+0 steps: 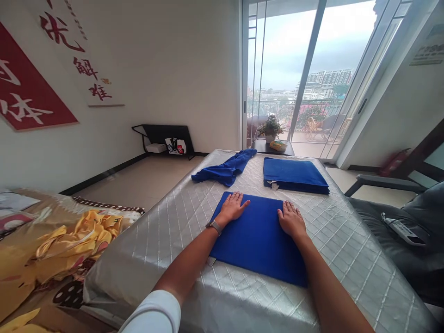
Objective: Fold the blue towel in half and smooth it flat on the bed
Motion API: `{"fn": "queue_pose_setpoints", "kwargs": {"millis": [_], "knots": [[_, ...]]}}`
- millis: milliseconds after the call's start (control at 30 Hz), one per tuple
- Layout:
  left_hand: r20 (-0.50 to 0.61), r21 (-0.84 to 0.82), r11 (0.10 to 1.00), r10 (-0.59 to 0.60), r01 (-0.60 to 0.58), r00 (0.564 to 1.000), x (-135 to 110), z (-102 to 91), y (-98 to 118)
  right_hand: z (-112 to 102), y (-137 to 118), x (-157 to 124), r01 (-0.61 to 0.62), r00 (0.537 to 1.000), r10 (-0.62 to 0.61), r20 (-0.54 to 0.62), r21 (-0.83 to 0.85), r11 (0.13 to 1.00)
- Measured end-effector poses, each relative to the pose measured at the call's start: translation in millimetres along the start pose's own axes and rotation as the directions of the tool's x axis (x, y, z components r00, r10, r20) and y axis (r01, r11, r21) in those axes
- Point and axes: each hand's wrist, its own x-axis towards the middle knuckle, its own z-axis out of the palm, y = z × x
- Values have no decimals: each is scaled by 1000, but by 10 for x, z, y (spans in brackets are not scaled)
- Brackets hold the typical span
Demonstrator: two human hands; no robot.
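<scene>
The person's two arms reach forward over a silver quilted surface (163,245), roughly parallel, forearms bare. The left hand (233,206) lies palm down with the fingers spread and straight, flat on the far left corner of a folded blue cloth (258,243). The right hand (290,219) is posed the same way, open and pressed flat on the far right part of the cloth, fingers pointing away from the body. Neither hand grips anything; both only rest on the fabric. A wristwatch (214,226) sits on the left wrist, and a white sleeve (156,314) shows at the upper left arm.

The folded cloth lies as a neat rectangle in the middle of the surface, close to the near edge and directly in front of the person. Beyond it on the right, well apart from the hands, lies a stack of folded blue cloths (293,175). Beyond it on the left lies a crumpled blue cloth (225,170), unfolded and loosely bunched. A potted plant (270,127) stands on a small dark table past the far end of the surface, before the glass balcony doors.
</scene>
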Motion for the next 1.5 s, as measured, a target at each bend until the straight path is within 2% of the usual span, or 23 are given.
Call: {"fn": "queue_pose_setpoints", "kwargs": {"millis": [67, 167, 367, 767, 933, 1100, 1300, 1500], "knots": [[-7, 6, 998, -55, 55, 998, -41, -36, -191, -6, 0, -1, 0, 1000, 0, 2, -15, 1000], [-28, 5, 995, -101, 101, 995, -83, -50, -313, -6, 2, 4, -3, 1000, 3, 1, -31, 1000], [-76, 0, 995, -95, 95, 993, -85, -18, -289, 18, 19, 22, -5, 1000, 4, -17, -53, 999], [-102, -32, 995, -100, 97, 990, -30, 79, -326, 40, 37, 35, 1, 1000, -3, -27, -86, 996], [-106, -42, 994, -100, 96, 989, -46, 45, -308, -20, -14, 9, -7, 1000, 5, -22, -105, 994], [-89, -51, 993, -108, 104, 990, -67, -7, -277, -71, -71, -101, 15, 999, -23, -34, -207, 978], [-81, -28, 995, -100, 98, 992, -65, 2, -281, 32, -79, -259, -13, 1000, 13, 3, -121, 993], [-91, -28, 996, -89, 87, 992, -69, 10, -297, 49, -59, -262, -12, 1000, 14, 22, -86, 996]]}}
